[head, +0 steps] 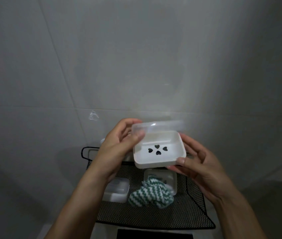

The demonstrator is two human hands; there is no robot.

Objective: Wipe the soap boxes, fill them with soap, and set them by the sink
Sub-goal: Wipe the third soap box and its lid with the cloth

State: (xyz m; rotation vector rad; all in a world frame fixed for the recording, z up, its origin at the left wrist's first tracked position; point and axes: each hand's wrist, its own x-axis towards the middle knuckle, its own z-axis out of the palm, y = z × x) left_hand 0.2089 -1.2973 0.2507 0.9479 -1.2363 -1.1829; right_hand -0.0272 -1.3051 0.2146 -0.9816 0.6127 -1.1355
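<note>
A white plastic soap box [159,150] is held in the air above a black wire-mesh basket [185,213], between both hands and tilted so its open top faces the camera. The box is a shallow rounded rectangle with smooth matte walls, and its inner tray is pierced by four small heart-shaped holes set in a cluster. Its clear lid [157,126], glossy and see-through, stands raised off the far edge of the box. The left hand [117,149] grips the left end, with the thumb curled over the lid's corner and the fingers behind it. The right hand [199,168] holds the right front corner, thumb pressed on the rim and fingers curled underneath. Down in the basket, on its fine dark mesh floor, lies a crumpled cloth [152,194] of soft ribbed weave with green and white zigzag stripes. It rests partly against a second soap box [169,180], a pale translucent one just behind it. A third soap box [117,190], white with a clear closed lid, sits left of the cloth, partly hidden by the left forearm. Behind everything rises a wall [102,57] of large smooth grey tiles with thin joints.
</note>
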